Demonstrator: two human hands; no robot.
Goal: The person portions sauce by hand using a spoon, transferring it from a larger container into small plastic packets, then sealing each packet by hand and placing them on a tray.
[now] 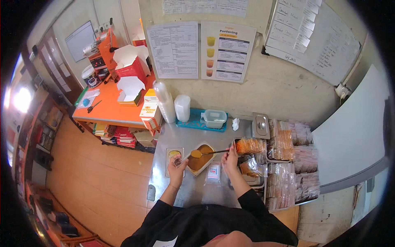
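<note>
My right hand grips the dark handle of a ladle, whose bowl holds brown sauce. The ladle's bowl hangs over the left part of a metal pan of the same brown sauce. Just left of it, my left hand holds a small clear plastic cup or bag; which of the two I cannot tell. A narrow metal container with something yellow inside lies partly behind that hand. Between my forearms, a small white packet with blue and red print lies on the steel table.
Filled clear sachets stand in rows in trays at the right, beside a lidded steel container. At the back are a blue-green tray with a plastic tub and stacked clear cups. An orange table with boxes adjoins at left.
</note>
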